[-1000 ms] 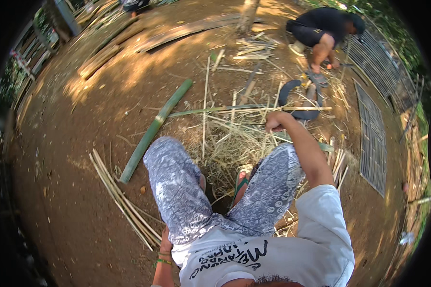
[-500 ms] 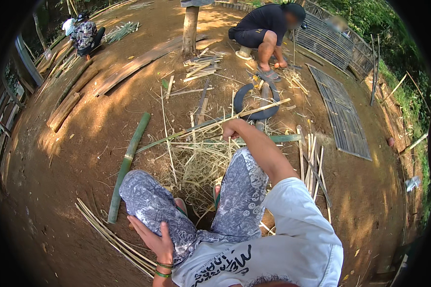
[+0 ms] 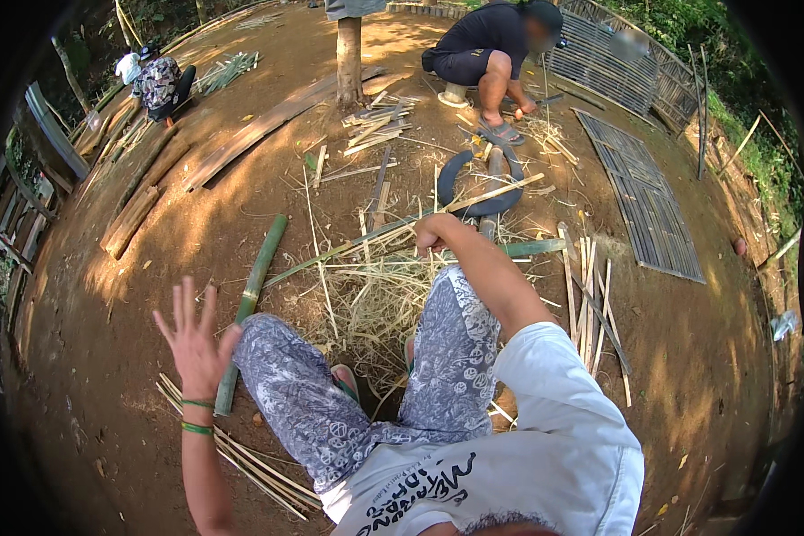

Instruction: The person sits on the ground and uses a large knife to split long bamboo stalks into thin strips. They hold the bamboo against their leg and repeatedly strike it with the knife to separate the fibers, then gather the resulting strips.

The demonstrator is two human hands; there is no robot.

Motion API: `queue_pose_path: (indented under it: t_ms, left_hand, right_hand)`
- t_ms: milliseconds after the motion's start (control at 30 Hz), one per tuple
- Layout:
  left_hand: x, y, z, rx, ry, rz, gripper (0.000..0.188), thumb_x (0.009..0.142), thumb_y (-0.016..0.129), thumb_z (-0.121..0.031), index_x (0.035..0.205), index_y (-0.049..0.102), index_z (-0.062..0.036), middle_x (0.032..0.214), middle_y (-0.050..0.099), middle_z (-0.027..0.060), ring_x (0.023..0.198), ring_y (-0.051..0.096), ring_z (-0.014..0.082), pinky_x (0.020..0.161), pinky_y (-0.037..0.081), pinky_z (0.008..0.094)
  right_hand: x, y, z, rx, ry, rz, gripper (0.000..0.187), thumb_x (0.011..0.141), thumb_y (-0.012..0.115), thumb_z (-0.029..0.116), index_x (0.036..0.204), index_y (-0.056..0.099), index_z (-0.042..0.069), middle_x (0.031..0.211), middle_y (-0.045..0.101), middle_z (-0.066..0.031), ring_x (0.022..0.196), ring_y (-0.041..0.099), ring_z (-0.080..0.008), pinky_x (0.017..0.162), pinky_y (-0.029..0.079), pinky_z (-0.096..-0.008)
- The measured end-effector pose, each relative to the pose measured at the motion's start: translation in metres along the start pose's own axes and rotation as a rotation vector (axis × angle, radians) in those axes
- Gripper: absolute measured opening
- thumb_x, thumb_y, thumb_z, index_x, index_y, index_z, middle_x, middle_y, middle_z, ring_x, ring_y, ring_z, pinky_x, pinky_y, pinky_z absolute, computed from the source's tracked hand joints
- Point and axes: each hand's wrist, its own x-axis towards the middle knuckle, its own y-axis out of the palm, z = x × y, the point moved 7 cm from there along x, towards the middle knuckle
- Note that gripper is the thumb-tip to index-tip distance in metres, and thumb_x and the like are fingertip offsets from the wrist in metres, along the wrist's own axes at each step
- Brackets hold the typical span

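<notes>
My left hand point(image 3: 196, 344) is raised beside my left knee with its fingers spread, holding nothing. A green bamboo pole point(image 3: 261, 268) lies on the ground just beyond it, and a bundle of thin bamboo strips point(image 3: 250, 466) lies below it. My right hand point(image 3: 431, 232) is closed in front of my right knee, over long split bamboo strips point(image 3: 344, 253); whatever its fingers grip is hidden. Pale bamboo shavings point(image 3: 375, 308) are heaped between my feet. A green bamboo piece point(image 3: 531, 247) sticks out to the right of my right forearm.
A dark curved ring point(image 3: 454, 183) lies ahead, near a crouching person point(image 3: 487, 54) working. Another person point(image 3: 159, 82) squats at far left. A slatted bamboo panel point(image 3: 639, 196) lies at right. More strips point(image 3: 590, 304) rest right of my knee. A tree trunk point(image 3: 349, 67) stands ahead.
My left hand has lifted off my left knee and moved up and to the left, fingers spreading. My right hand stays closed in nearly the same place.
</notes>
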Motion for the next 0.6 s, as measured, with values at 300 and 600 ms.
queue_pose_path:
  t_ms: [300, 600]
  left_hand:
    - [-0.038, -0.098, -0.097, -0.475, 0.321, -0.171, 0.074, 0.096, 0.041, -0.065, 0.155, 0.033, -0.0228, 0.162, 0.026, 0.0174, 0.151, 0.020, 0.0364, 0.121, 0.007, 0.0573]
    - [-0.063, 0.003, -0.079, -0.395, 0.741, 0.276, 0.066, 0.094, 0.045, -0.066, 0.149, 0.044, -0.0289, 0.160, 0.034, 0.0053, 0.148, 0.031, 0.0236, 0.121, 0.011, 0.0577]
  right_hand:
    - [-0.011, 0.000, -0.003, -0.061, 0.003, 0.034, 0.024, 0.080, 0.076, 0.020, 0.071, 0.064, 0.001, 0.064, 0.060, -0.0082, 0.049, 0.050, -0.0202, 0.048, 0.042, -0.0366]
    - [0.004, 0.005, -0.007, 0.035, 0.014, 0.019, 0.022, 0.081, 0.076, 0.017, 0.073, 0.064, 0.001, 0.064, 0.060, -0.0083, 0.052, 0.054, -0.0185, 0.050, 0.046, -0.0358]
